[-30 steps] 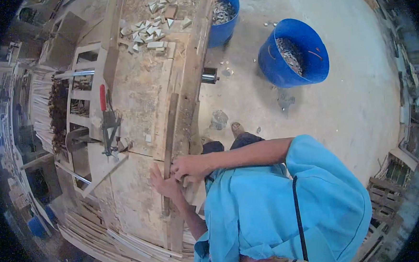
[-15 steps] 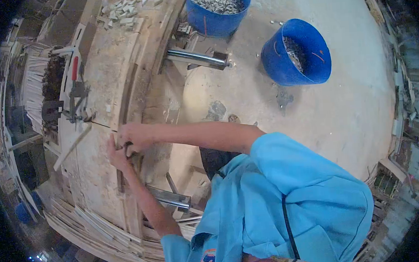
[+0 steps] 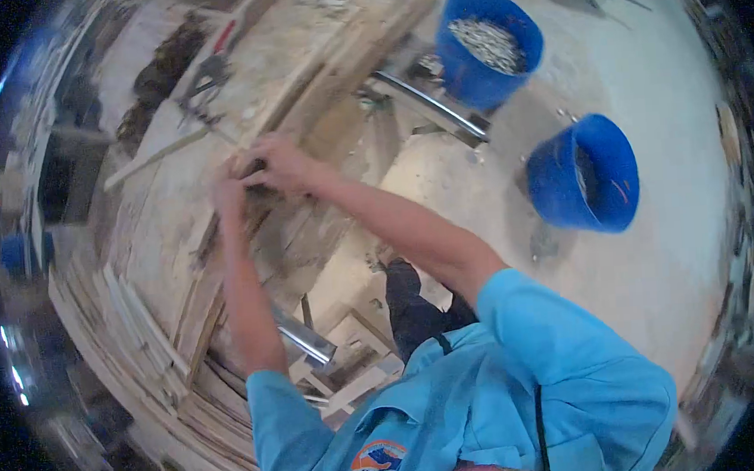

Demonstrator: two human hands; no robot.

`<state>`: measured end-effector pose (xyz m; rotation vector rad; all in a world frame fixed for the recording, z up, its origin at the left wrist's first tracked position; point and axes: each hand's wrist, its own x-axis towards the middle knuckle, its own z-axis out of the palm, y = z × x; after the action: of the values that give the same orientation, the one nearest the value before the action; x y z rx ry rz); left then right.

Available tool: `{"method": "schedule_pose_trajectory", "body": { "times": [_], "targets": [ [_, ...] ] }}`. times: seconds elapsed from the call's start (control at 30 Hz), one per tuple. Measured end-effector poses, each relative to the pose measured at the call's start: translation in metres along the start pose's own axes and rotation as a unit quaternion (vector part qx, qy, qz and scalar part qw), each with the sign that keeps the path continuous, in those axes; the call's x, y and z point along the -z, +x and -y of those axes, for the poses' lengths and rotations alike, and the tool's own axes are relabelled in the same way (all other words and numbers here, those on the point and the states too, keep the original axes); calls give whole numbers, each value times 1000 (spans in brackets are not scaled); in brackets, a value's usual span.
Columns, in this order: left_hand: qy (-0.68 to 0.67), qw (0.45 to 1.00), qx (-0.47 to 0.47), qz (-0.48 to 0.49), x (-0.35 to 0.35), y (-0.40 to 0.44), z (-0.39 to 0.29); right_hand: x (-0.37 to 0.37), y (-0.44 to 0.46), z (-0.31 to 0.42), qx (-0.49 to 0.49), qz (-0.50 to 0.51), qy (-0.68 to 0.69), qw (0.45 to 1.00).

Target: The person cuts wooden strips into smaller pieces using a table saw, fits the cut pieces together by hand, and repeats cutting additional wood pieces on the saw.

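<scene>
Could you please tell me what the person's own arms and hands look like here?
The left sleeve and right sleeve are light blue, short and loose, leaving the forearms bare. The left hand and right hand appear ungloved; blur hides finer details.

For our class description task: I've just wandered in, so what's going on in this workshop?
A person in a light blue shirt has the left hand and right hand close together at the wooden strip along the edge of a workbench. Blur hides exactly what the fingers grip. A red-handled clamp lies farther along the bench. On the floor to the right stand two blue tubs; the one nearer the bench holds small pale pieces.
</scene>
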<state>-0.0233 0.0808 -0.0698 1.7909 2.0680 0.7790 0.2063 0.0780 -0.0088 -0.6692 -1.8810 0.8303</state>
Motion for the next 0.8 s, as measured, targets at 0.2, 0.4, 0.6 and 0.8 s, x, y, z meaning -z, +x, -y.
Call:
{"method": "schedule_pose_trajectory", "body": {
  "times": [0.2,0.4,0.6,0.8],
  "targets": [
    [117,992,44,0,31,-46,-73,20,-13,40,-34,41,-60,997],
    [127,991,35,8,38,-68,-84,40,-18,84,-117,100,-72,985],
    [86,994,55,37,65,-36,-81,37,59,38,-236,207,-19,949],
    [59,997,47,22,57,-35,-75,28,223,-133,-375,-33,210,902]
  ]
}}
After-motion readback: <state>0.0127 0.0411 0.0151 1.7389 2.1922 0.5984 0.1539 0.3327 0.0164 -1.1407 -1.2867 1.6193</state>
